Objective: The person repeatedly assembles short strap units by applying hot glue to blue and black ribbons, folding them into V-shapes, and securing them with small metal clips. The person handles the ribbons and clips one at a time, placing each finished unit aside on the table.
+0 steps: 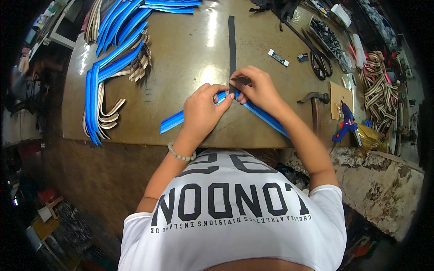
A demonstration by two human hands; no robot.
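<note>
At the near middle of the table, my left hand pinches a blue ribbed strap, its thumb and fingertip at the spot where a black strip crosses it. One end of the strap slants down to the left; another blue length runs down to the right under my right forearm. The flat black strip stretches straight away from me across the tabletop. My right hand is closed on the folded near end of this strip, close against my left fingertips. The fingers partly hide the crossing.
Bundles of blue straps lie at the left. On the right are a hammer, black scissors, a small white-and-black block, a tray of black parts, a blue glue gun and a heap of striped straps.
</note>
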